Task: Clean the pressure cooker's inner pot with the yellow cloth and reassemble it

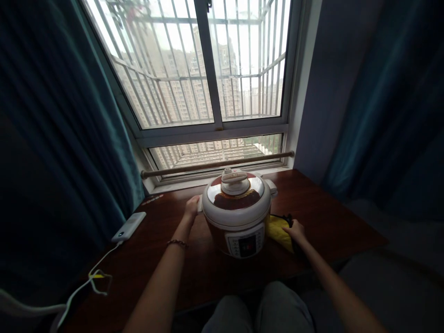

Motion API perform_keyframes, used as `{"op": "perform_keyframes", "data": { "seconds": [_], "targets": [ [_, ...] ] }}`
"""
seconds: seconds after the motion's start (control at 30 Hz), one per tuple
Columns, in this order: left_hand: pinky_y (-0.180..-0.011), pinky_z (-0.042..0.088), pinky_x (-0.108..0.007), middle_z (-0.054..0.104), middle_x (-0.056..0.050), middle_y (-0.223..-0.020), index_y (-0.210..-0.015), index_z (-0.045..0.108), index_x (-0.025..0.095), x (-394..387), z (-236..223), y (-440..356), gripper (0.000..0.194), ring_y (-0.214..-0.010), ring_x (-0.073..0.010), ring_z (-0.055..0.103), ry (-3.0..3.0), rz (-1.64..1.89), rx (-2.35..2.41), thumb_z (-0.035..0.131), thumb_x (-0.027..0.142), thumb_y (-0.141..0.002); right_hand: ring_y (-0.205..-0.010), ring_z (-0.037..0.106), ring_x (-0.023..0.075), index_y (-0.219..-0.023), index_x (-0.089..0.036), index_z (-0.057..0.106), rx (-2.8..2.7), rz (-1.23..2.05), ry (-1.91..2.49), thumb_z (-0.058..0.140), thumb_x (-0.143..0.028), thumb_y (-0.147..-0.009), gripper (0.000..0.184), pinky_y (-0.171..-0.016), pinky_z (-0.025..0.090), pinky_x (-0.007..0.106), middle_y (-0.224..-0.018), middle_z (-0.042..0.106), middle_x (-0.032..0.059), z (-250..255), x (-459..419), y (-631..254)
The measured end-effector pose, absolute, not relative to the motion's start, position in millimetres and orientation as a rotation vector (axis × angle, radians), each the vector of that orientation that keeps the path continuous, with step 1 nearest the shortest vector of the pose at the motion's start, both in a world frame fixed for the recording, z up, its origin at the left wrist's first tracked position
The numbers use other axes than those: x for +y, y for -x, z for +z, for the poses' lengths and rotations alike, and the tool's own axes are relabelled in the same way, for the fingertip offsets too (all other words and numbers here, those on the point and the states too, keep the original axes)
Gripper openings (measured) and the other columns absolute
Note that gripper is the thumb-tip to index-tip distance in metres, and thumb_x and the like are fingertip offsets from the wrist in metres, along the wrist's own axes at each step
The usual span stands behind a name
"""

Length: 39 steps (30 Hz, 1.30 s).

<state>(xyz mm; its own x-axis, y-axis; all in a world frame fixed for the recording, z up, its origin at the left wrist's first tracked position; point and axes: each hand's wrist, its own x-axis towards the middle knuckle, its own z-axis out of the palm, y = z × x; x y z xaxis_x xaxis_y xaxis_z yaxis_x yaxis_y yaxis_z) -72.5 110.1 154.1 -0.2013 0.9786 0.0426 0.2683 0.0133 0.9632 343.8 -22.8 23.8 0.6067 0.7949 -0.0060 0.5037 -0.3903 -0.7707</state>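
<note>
A white and brown electric pressure cooker [237, 215] stands upright on the wooden table [329, 217], its lid [236, 189] on and its control panel [245, 241] facing me. My left hand [192, 206] is closed around the side handle [200, 203] on the cooker's left. At the cooker's lower right, my right hand [294, 231] grips a yellow cloth [279, 232]. Something black [287, 217] shows along the cloth's upper edge, and I cannot make out what it is. The cloth lies against or very near the cooker's side.
A white power strip [129, 226] with a white cable [104, 256] rests at the table's left edge. Behind the table are a barred window [218, 132] and a horizontal rail [222, 164]. Blue curtains [100, 115] hang at both sides. My knees [258, 310] are at the front edge.
</note>
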Motion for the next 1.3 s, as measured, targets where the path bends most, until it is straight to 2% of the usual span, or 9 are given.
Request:
{"op": "perform_keyframes", "data": {
  "seconds": [0.17, 0.37, 0.53, 0.77, 0.93, 1.03, 1.13, 1.23, 1.3],
  "targets": [
    [-0.07, 0.046, -0.031, 0.062, -0.002, -0.08, -0.083, 0.06, 0.012, 105, 156, 70, 0.034, -0.073, -0.0141, 0.058, -1.313, 1.251, 1.553, 0.047, 0.043, -0.085, -0.078, 0.064, 0.0249, -0.078, -0.017, 0.064, -1.059, 0.353, 1.97, 0.063, -0.029, -0.059, 0.022, -0.071, 0.047, 0.032, -0.078, 0.068, 0.0094, 37, -24, -355],
    [-0.064, 0.043, -0.029, 0.063, -0.002, -0.07, -0.076, 0.061, 0.012, 102, 161, 67, 0.032, -0.066, -0.0146, 0.056, -1.308, 1.282, 1.545, 0.047, 0.041, -0.082, -0.082, 0.063, 0.0207, -0.094, -0.014, 0.06, -0.999, 0.113, 1.782, 0.052, -0.032, -0.071, 0.031, -0.075, 0.047, 0.03, -0.09, 0.066, 0.0106, 106, -32, -402],
    [-0.06, 0.043, -0.028, 0.061, -0.002, -0.063, -0.071, 0.063, 0.013, 98, 164, 64, 0.033, -0.064, -0.0169, 0.056, -1.286, 1.304, 1.553, 0.048, 0.042, -0.074, -0.089, 0.061, 0.0196, -0.091, -0.017, 0.06, -1.262, 0.036, 1.426, 0.056, -0.031, -0.072, 0.024, -0.082, 0.047, 0.032, -0.094, 0.065, 0.0074, 136, -61, -416],
    [-0.058, 0.043, -0.028, 0.061, -0.003, -0.058, -0.067, 0.065, 0.012, 92, 172, 59, 0.036, -0.066, -0.0205, 0.056, -1.267, 1.329, 1.575, 0.048, 0.044, -0.068, -0.09, 0.061, 0.025, -0.078, -0.02, 0.067, -1.73, 0.614, 1.687, 0.059, -0.036, -0.066, 0.022, -0.079, 0.048, 0.035, -0.09, 0.068, 0.0072, 56, -106, -405],
    [-0.06, 0.044, -0.029, 0.062, -0.003, -0.061, -0.068, 0.066, 0.012, 89, 176, 56, 0.037, -0.069, -0.0213, 0.057, -1.268, 1.334, 1.588, 0.049, 0.044, -0.068, -0.1, 0.057, 0.0283, -0.099, -0.012, 0.063, -1.405, 0.261, 2.073, 0.044, -0.044, -0.077, 0.043, -0.089, 0.042, 0.04, -0.102, 0.063, 0.0151, 22, -94, -401],
    [-0.06, 0.044, -0.029, 0.061, -0.003, -0.06, -0.068, 0.066, 0.012, 88, 176, 56, 0.036, -0.069, -0.0216, 0.057, -1.266, 1.33, 1.589, 0.049, 0.044, -0.068, -0.121, 0.037, 0.0384, -0.125, -0.009, 0.047, -1.338, 0.103, 2.332, 0.041, -0.053, -0.08, 0.063, -0.095, 0.032, 0.053, -0.13, 0.043, 0.0208, 8, -84, -376],
    [-0.059, 0.044, -0.029, 0.061, -0.003, -0.059, -0.066, 0.066, 0.012, 89, 175, 57, 0.036, -0.068, -0.0215, 0.056, -1.263, 1.327, 1.581, 0.049, 0.043, -0.068, -0.128, 0.015, 0.0476, -0.137, -0.015, 0.033, -1.35, 0.037, 2.509, 0.039, -0.062, -0.078, 0.076, -0.094, 0.018, 0.066, -0.144, 0.021, 0.0196, -9, -80, -349],
    [-0.058, 0.043, -0.029, 0.061, -0.003, -0.059, -0.067, 0.066, 0.012, 91, 172, 58, 0.035, -0.067, -0.0208, 0.056, -1.262, 1.325, 1.569, 0.049, 0.043, -0.069, -0.13, 0.008, 0.0474, -0.139, -0.018, 0.03, -1.49, -0.01, 2.54, 0.038, -0.066, -0.076, 0.079, -0.095, 0.008, 0.067, -0.146, 0.016, 0.0179, -24, -80, -344],
    [-0.058, 0.042, -0.028, 0.061, -0.003, -0.059, -0.067, 0.065, 0.012, 92, 171, 59, 0.035, -0.066, -0.0203, 0.056, -1.261, 1.322, 1.56, 0.049, 0.043, -0.069, -0.13, 0.008, 0.0464, -0.139, -0.021, 0.03, -1.565, -0.016, 2.541, 0.037, -0.068, -0.076, 0.079, -0.095, 0.008, 0.066, -0.147, 0.016, 0.0153, -31, -81, -358]
  ]
}}
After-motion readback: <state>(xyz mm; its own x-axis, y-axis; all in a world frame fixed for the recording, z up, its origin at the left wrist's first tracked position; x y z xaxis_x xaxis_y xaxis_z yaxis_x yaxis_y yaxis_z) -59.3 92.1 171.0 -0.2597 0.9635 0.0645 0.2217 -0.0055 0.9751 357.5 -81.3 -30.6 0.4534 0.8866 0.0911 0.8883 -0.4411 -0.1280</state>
